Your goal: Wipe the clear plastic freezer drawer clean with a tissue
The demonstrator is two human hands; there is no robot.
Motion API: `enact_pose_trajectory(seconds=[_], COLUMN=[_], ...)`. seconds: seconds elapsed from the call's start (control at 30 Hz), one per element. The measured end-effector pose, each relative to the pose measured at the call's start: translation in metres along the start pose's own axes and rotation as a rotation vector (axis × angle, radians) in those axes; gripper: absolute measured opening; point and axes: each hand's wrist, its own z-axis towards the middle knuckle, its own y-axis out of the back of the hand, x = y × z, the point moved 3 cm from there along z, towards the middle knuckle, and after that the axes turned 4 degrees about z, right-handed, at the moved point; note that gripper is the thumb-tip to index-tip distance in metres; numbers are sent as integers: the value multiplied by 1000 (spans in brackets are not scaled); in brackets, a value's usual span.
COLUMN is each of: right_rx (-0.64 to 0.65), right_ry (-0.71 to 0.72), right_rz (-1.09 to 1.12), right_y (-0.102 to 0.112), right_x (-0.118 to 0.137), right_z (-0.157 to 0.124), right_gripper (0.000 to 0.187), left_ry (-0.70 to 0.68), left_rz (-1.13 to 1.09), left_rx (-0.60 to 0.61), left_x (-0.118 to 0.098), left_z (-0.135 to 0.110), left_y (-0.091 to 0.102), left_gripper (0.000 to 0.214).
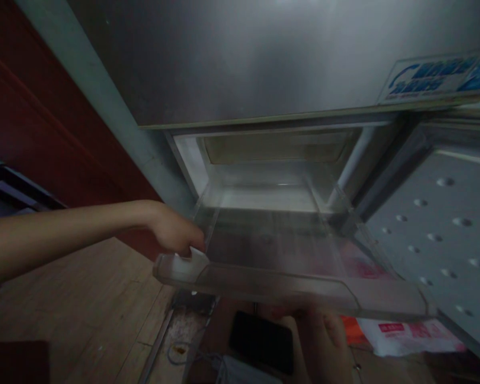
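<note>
A clear plastic freezer drawer (264,282) is pulled out of the lower compartment of a fridge and tilts slightly down to the right. My left hand (180,234) is at the drawer's left side, its fingers closed on a white cloth (198,258) that lies against the front left corner. It may be paper; I cannot tell. My right hand (320,333) is below the drawer's front, holding its lower edge; the fingers are blurred and partly hidden. The drawer's see-through floor shows nothing lying on it.
The open freezer door (444,240) stands at the right. Above is the closed upper fridge door (264,64) with a sticker. A black phone (261,341) lies on my lap by a cable. A white and pink plastic bag (412,336) is on the wooden floor (96,309).
</note>
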Motion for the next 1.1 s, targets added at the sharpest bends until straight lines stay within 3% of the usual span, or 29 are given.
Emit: enact_pose_trajectory(seconds=[0.07, 0.17, 0.2, 0.3, 0.4, 0.47, 0.6, 0.7, 0.8, 0.9, 1.0, 1.1], right_rx=[-50, -77, -84, -97, -94, -93, -55, -28, -26, -19, -3, -19], right_ry=[12, 26, 9, -44, -61, -81, -102, -101, -91, -62, -78, -53], right_rz=[1, 24, 32, 56, 84, 95, 149, 231, 294, 328, 336, 288], right_y=[-1, -4, -5, -6, -6, -5, -6, -8, -10, -13, -15, -12], right_x=[1, 4, 4, 5, 6, 5, 1, -3, -2, 4, 5, -4], right_z=[-1, -2, -3, -4, -5, -6, -4, -3, -1, -3, -6, -8], right_gripper=[43, 47, 48, 48, 47, 49, 49, 51, 47, 45, 48, 49], left_ry=[-22, -2, 2, -42, -64, -41, -82, -163, -219, -243, -249, -272], left_rz=[-70, -3, 32, 141, 311, 408, 459, 467, 432, 307, 214, 32], left_rx=[132, 138, 99, -165, -417, -492, -418, -337, -282, -313, -471, -679], left_x=[-4, -7, -8, -10, -16, -21, -28, -32, -38, -45, -53, -59], left_z=[-2, -1, 2, 19, 48, 73, 116, 130, 122, 95, 51, 2], left_y=[0, 8, 12, 28, 38, 37, 17, 5, 7, 16, 12, -23], left_gripper=[40, 37, 33, 28, 36, 44, 47, 41, 42, 45, 43, 40])
